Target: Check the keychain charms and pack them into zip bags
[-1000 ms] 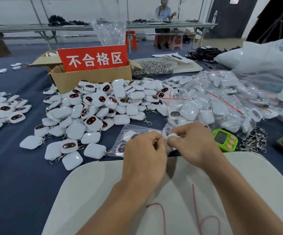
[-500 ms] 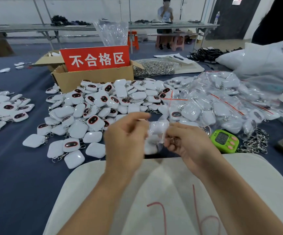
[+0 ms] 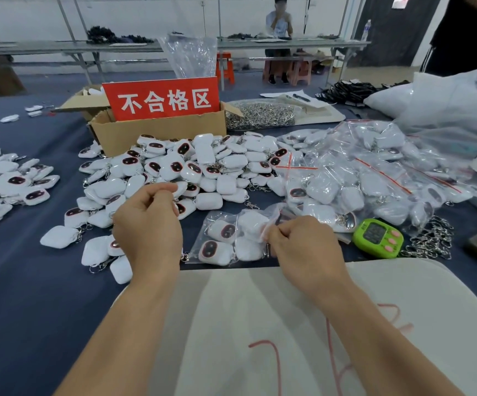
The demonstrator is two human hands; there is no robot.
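Zip bag point(image 3: 226, 244), edge pinched by the right grip point(image 3: 303, 247), lies left of it; green timer point(image 3: 378, 238) just right; left grip point(image 3: 148, 227) curls over loose charms point(image 3: 203, 167), hold unclear.

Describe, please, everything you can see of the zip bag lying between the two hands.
The zip bag is clear, crinkled plastic holding about four white charms, two showing dark, red-rimmed oval faces. It lies flat on the blue tablecloth, just beyond the white board. The right hand pinches its right end.
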